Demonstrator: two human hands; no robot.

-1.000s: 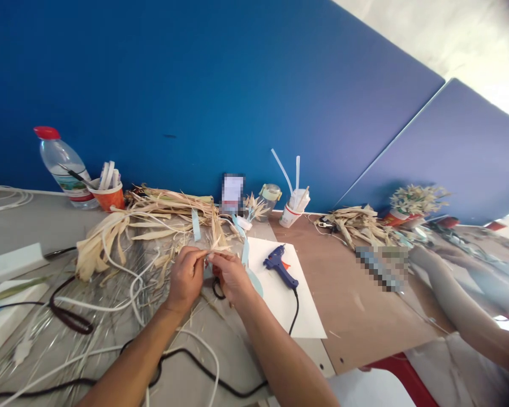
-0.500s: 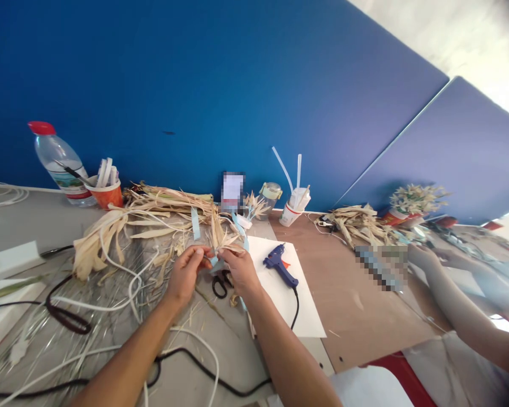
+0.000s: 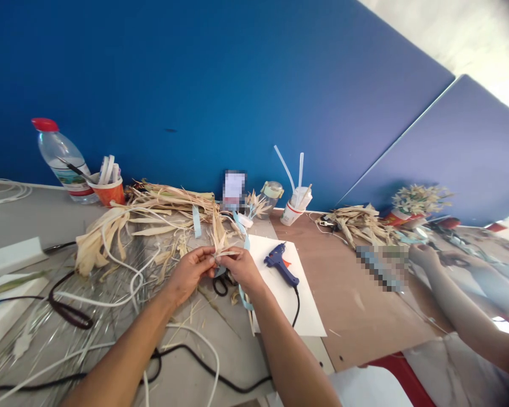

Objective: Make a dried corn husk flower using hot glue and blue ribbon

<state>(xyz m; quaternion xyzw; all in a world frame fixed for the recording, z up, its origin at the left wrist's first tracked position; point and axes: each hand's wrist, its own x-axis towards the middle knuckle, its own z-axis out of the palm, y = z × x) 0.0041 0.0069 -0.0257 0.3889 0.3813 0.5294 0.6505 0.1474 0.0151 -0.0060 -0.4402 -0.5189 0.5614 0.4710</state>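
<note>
Husk petals [image 3: 222, 249] fan forward and rightward, long axis leading away, pinched between left hand [image 3: 190, 273] and right hand [image 3: 242, 268].

There is one glue gun [image 3: 279, 263], one pair of scissors [image 3: 226, 278], one smartphone [image 3: 234, 189], one red-capped plastic bottle [image 3: 63, 155], one lidded jar [image 3: 272, 195] and one white paper cup [image 3: 291, 215]. Translucent sticks [image 3: 301, 169] number two, as do heaps of dried corn husks [image 3: 173, 199], while orange paper cups [image 3: 110, 195] come to at least two.
</note>
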